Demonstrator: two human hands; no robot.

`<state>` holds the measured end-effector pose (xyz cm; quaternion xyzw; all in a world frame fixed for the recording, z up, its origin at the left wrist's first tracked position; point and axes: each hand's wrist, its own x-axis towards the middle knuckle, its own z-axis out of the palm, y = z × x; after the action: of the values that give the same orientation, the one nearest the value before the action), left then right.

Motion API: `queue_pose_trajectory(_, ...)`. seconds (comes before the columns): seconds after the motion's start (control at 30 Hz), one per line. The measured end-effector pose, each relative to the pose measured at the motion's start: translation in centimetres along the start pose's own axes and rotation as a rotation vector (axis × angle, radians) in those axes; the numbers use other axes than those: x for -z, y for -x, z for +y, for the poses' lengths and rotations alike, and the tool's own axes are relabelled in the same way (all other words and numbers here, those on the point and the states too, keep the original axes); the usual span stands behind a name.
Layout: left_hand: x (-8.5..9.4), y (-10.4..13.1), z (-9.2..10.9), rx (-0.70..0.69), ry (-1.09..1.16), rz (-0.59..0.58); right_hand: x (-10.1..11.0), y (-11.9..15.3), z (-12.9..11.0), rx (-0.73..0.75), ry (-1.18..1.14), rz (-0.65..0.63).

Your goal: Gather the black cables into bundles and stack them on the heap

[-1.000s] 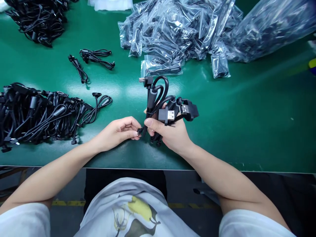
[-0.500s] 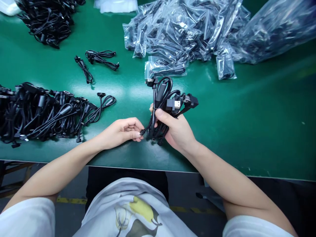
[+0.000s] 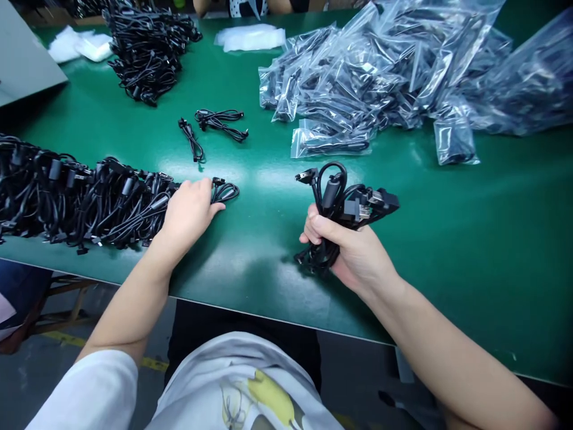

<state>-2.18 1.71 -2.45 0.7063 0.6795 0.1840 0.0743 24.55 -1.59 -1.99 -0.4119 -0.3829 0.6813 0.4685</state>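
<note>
In my right hand (image 3: 353, 245) is a bunch of black cables (image 3: 331, 194), gripped with the thumb across it. Metal USB plugs and black connector ends stick out above the fist, and the lower loops hang below it. My left hand (image 3: 190, 206) lies over the right end of a long row of bundled black cables (image 3: 102, 197). Its thumb points away from the fingers, whose tips are hidden beneath the hand. Just beyond that hand a single coiled cable (image 3: 227, 192) pokes out.
Two small cable bundles, one short (image 3: 191, 140) and one wider (image 3: 221, 124), lie mid-table. Behind are a cable heap (image 3: 150, 54), clear plastic bags (image 3: 250, 37) and a large pile of bagged cables (image 3: 380, 71). A grey box (image 3: 27, 54) stands left; part of a person shows at the far edge.
My left hand has let go of the cable end by the bunch and moved left to the row. My right hand still holds the bunch. The camera view has shifted.
</note>
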Motion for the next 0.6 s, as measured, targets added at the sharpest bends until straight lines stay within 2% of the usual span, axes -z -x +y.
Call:
queue_pose_trajectory(0.07,-0.2,0.1,0.5,0.004,0.061,-0.068,-0.1,0.0,0.2,-0.051,-0.039,-0.022)
queue_pose_trajectory(0.1,-0.3,0.3,1.0,0.011,0.159,-0.095,-0.1,0.0,0.4,-0.082,-0.060,-0.034)
queue_pose_trajectory(0.23,-0.6,1.7,4.1,0.066,0.849,-0.199,-0.5,-0.3,1.8,-0.133,-0.072,-0.049)
queue_pose_trajectory(0.3,-1.1,2.4,5.3,0.101,1.095,-0.246,-0.7,-0.4,2.6,-0.131,-0.063,-0.091)
queue_pose_trajectory(0.43,-2.0,3.0,6.2,0.161,1.248,-0.368,-1.0,0.0,3.5,-0.124,0.066,-0.227)
queue_pose_trajectory(0.5,-2.1,2.9,6.2,0.142,1.285,-0.395,-1.1,0.2,3.5,-0.108,0.166,-0.205)
queue_pose_trajectory(0.6,-1.7,2.7,5.9,0.110,1.321,-0.344,-1.0,0.5,3.3,-0.092,0.247,-0.150)
